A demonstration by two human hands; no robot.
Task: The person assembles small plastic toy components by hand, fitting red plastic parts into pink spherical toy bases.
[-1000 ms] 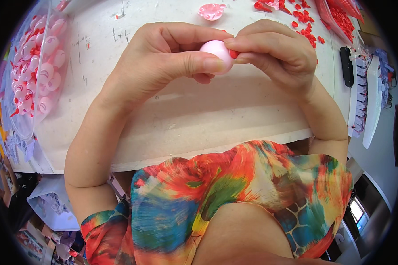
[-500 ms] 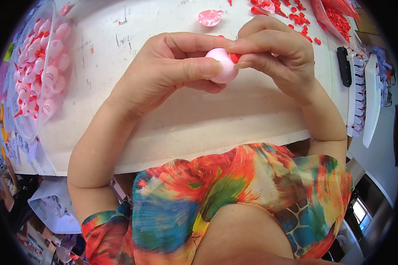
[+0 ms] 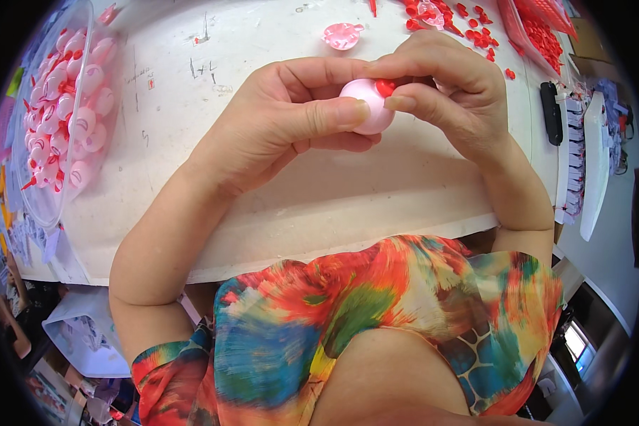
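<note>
Smooth, pale-pink round plastic ball (image 3: 378, 118), pinched above the scuffed white surface (image 3: 177, 106) by the left hand's (image 3: 263, 117) fingers, meets a glossy red plastic piece (image 3: 385, 87) nipped in the right hand's (image 3: 453, 89) fingers, seating unclear, while similar balls (image 3: 82, 122) already fill a clear plastic tub (image 3: 50, 221) and loose red bits (image 3: 481, 34) remain beyond.

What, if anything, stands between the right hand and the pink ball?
Only the small red piece, at the upper right of the pink ball, close against the right hand. Nothing else visible intervenes; the left hand holds the ball.
</note>
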